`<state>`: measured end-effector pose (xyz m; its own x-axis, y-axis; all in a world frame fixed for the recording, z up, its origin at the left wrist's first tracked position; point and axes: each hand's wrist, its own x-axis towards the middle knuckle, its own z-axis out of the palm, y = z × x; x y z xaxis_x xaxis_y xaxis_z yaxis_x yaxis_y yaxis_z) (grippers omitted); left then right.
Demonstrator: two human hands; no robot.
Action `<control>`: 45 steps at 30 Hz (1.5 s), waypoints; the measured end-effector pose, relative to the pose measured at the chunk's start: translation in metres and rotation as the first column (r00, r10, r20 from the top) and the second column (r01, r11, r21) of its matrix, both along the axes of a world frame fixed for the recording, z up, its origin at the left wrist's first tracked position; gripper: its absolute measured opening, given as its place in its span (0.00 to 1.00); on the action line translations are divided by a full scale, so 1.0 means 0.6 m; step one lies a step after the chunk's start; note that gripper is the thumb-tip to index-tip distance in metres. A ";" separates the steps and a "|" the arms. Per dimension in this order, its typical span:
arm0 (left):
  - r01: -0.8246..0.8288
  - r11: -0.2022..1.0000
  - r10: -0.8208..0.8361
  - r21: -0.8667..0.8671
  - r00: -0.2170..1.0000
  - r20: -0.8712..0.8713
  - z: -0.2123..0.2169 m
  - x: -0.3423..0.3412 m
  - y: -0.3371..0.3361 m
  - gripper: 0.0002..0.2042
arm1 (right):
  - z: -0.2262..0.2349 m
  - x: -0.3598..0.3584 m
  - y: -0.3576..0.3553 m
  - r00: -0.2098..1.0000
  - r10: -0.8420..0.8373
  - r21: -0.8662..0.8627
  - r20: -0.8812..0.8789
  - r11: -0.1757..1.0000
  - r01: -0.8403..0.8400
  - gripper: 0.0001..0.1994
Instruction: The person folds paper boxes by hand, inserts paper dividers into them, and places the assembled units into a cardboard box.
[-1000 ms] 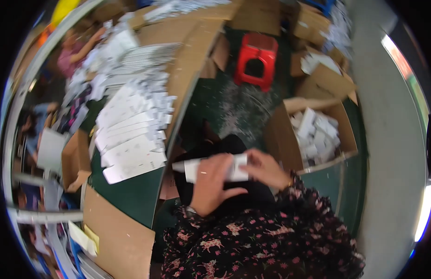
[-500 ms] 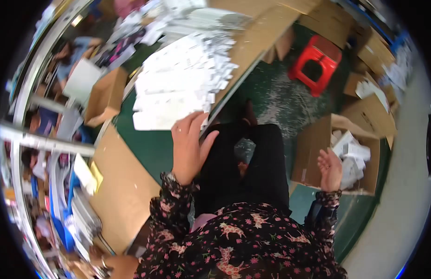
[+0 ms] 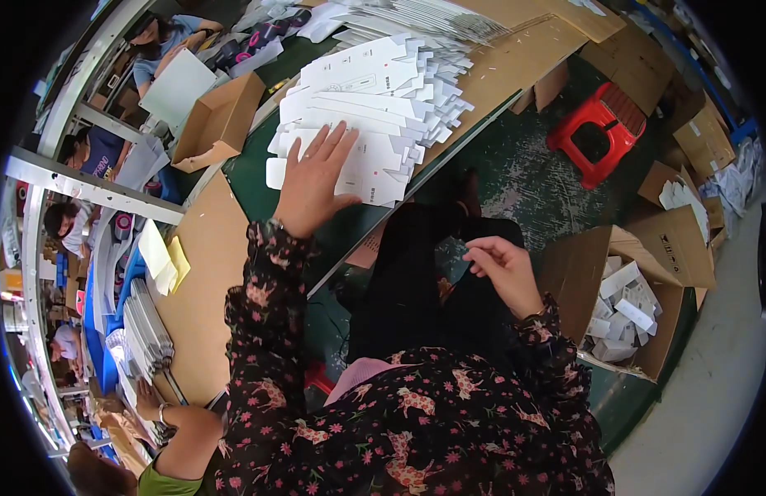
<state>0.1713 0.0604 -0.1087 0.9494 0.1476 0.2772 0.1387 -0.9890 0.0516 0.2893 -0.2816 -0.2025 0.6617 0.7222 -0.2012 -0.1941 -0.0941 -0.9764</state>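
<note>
My left hand [image 3: 315,175] lies flat with its fingers spread on the near end of a fanned stack of white printed carton blanks [image 3: 362,103]. The blanks overlap on the green table, their cut tabs facing right. Over my lap, well apart from the stack, hangs my right hand [image 3: 508,271]. Its fingers are loosely bent, and nothing shows in them. On the right stands an open cardboard box [image 3: 575,277] with several small white folded boxes [image 3: 627,310] inside.
A red plastic stool [image 3: 598,136] stands on the floor at the far right. An empty cardboard tray [image 3: 221,120] sits past the stack on the left. Nearer, a co-worker's arm [image 3: 188,434] reaches toward grey stacked sheets [image 3: 147,326]. Other people sit behind the white metal frame [image 3: 93,186].
My right hand has come left from beside the cardboard box to over my lap, its fingers bending. My left hand has moved forward from the stack's near edge onto the blanks and flattened.
</note>
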 end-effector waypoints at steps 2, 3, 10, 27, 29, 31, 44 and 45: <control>0.021 0.997 -0.021 0.072 1.000 -0.005 0.000 0.007 0.008 0.47 | 0.004 -0.009 0.011 0.999 0.051 -0.005 -0.012 0.999 -0.051 0.10; 0.004 0.999 -0.002 0.048 0.999 -0.033 -0.004 0.009 0.011 0.49 | 0.003 -0.013 0.013 0.999 0.050 -0.006 -0.012 0.999 -0.050 0.10; -0.021 0.997 0.014 0.075 0.996 0.091 -0.007 0.004 0.011 0.39 | 0.001 -0.017 0.030 0.996 0.081 0.010 -0.039 0.997 -0.081 0.10; 0.359 0.885 -0.339 -0.297 0.933 0.118 0.056 -0.030 -0.217 0.52 | 0.096 -0.012 -0.006 0.978 0.120 0.317 -0.172 0.946 -0.061 0.32; 0.346 0.871 -0.362 -0.348 0.932 0.019 0.038 -0.034 -0.233 0.62 | 0.115 -0.020 -0.031 0.914 0.108 0.308 -0.391 0.951 0.020 0.32; 0.367 0.855 -0.378 -0.366 0.925 0.043 0.029 -0.034 -0.243 0.62 | 0.119 -0.015 -0.043 0.865 0.106 0.299 -0.490 0.953 0.053 0.32; 0.405 0.575 -0.372 -0.710 0.903 0.214 -0.012 -0.020 -0.268 0.43 | 0.121 0.010 -0.080 0.980 0.197 0.185 -0.021 0.964 -0.190 0.31; 0.411 0.493 -0.361 -0.767 0.899 0.249 -0.011 -0.017 -0.267 0.41 | 0.114 0.012 -0.084 0.961 0.217 0.293 -0.174 0.943 -0.160 0.33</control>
